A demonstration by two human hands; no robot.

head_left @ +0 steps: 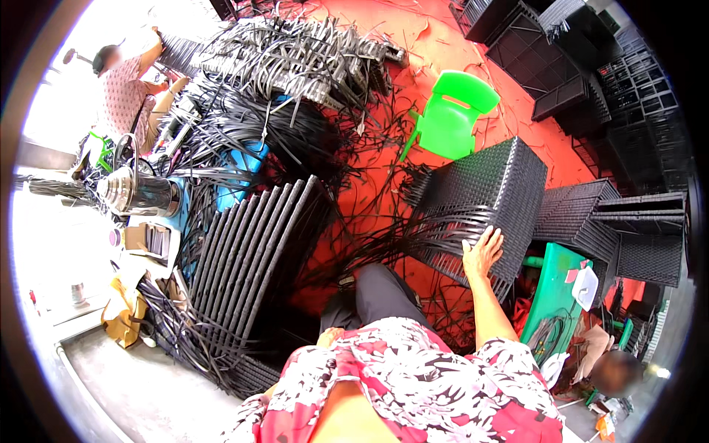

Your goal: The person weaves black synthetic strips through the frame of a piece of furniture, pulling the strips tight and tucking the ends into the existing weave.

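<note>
My right hand (484,252) lies on the side of a black woven wicker box (480,181), fingers stretched out and a little apart. Loose flat black strips (450,219) trail from the box's unfinished side toward the left. My left hand (330,337) shows only in small part, low beside my dark trousers; its fingers are hidden. Left of my legs stands a stack of black woven panels (255,247), the thing nearest that hand.
A green plastic chair (450,118) stands beyond the box. Heaps of black strips (273,140) and grey strips (295,63) cover the floor ahead left. A metal kettle (136,190) is at left. A green table (555,284) stands right. Two other people sit far left and right.
</note>
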